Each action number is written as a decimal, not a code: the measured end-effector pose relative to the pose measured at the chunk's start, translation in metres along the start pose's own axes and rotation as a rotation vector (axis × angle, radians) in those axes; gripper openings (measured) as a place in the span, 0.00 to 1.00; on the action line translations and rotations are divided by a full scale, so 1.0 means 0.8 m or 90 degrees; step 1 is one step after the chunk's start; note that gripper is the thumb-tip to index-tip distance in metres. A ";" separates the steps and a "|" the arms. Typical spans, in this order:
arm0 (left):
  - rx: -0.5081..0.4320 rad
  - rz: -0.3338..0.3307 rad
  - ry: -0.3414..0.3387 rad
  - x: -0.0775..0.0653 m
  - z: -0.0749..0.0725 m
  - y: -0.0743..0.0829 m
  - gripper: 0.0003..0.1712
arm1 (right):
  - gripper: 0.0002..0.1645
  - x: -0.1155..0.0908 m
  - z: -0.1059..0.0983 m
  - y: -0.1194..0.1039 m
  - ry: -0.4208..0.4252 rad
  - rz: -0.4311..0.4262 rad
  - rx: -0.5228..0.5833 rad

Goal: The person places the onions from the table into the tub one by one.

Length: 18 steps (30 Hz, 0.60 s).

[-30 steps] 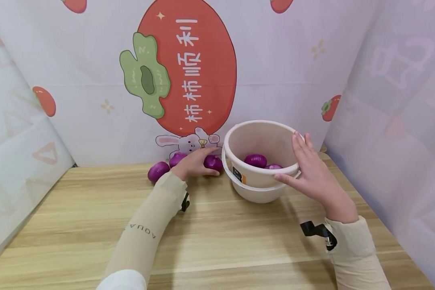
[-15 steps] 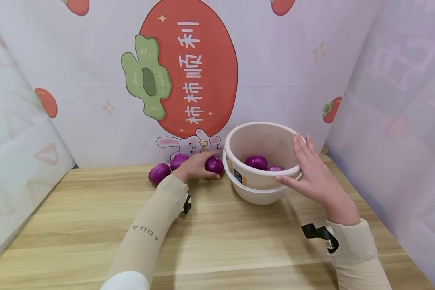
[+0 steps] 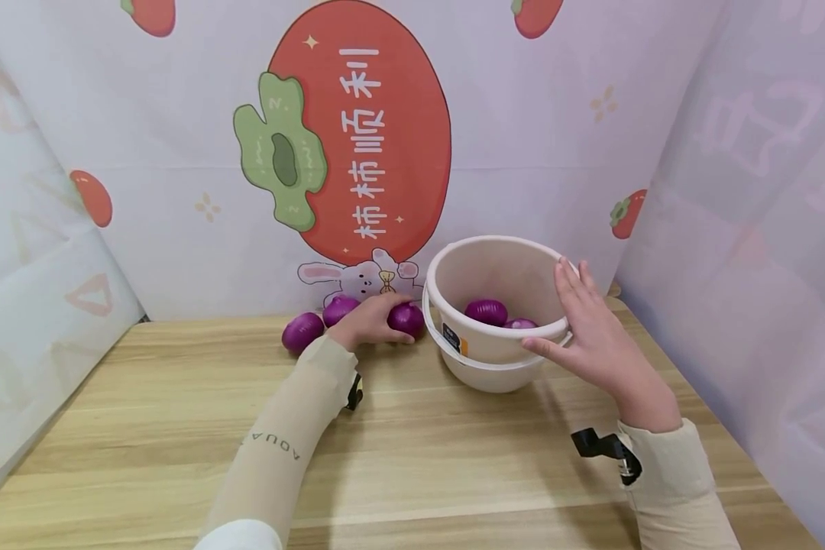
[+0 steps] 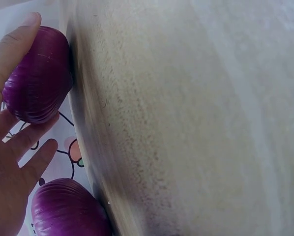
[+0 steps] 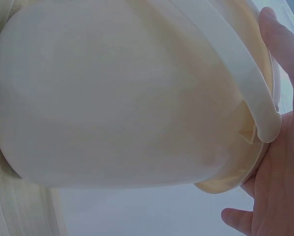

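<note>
My left hand (image 3: 366, 319) holds a purple onion (image 3: 407, 319) at the back of the table, just left of a cream bucket (image 3: 498, 347). In the left wrist view the thumb lies along one side of this onion (image 4: 41, 78) and fingers reach behind it; a second onion (image 4: 68, 211) is beside the hand. With straight, spread fingers my right hand (image 3: 600, 347) rests on the bucket's right rim. Inside the bucket lie one onion (image 3: 486, 312) and part of another (image 3: 520, 324). The right wrist view shows the bucket's side and its handle (image 5: 235, 59) hanging down.
Left of my left hand sit two more onions, one in front (image 3: 302, 333) and one close to the back wall (image 3: 340, 308). A printed cloth (image 3: 522, 153) rises right behind the table (image 3: 412, 443), and fabric walls flank both sides.
My left hand's fingers have come in closer around the onion near the bucket. The right hand stays on the rim. The whole head view has shifted slightly.
</note>
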<state>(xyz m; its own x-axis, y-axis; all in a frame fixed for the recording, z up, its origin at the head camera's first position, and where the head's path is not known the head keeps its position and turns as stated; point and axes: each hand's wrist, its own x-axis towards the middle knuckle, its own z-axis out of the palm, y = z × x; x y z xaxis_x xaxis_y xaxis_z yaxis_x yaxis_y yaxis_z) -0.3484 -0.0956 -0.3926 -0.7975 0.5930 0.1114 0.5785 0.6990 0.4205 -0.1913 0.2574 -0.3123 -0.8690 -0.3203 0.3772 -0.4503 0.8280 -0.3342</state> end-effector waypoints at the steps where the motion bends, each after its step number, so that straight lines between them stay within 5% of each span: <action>1: 0.001 0.001 0.000 0.000 0.001 0.000 0.45 | 0.67 0.000 0.000 0.000 0.000 0.000 0.000; 18: 0.013 0.010 -0.015 -0.010 -0.004 0.006 0.42 | 0.68 -0.002 0.001 0.002 0.001 -0.008 0.005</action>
<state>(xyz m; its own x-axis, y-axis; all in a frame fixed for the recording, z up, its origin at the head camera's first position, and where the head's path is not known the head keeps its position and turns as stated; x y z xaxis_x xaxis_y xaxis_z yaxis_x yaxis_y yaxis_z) -0.3396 -0.0984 -0.3885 -0.7838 0.6134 0.0968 0.5951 0.6972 0.3997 -0.1909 0.2589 -0.3139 -0.8631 -0.3297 0.3826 -0.4623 0.8206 -0.3358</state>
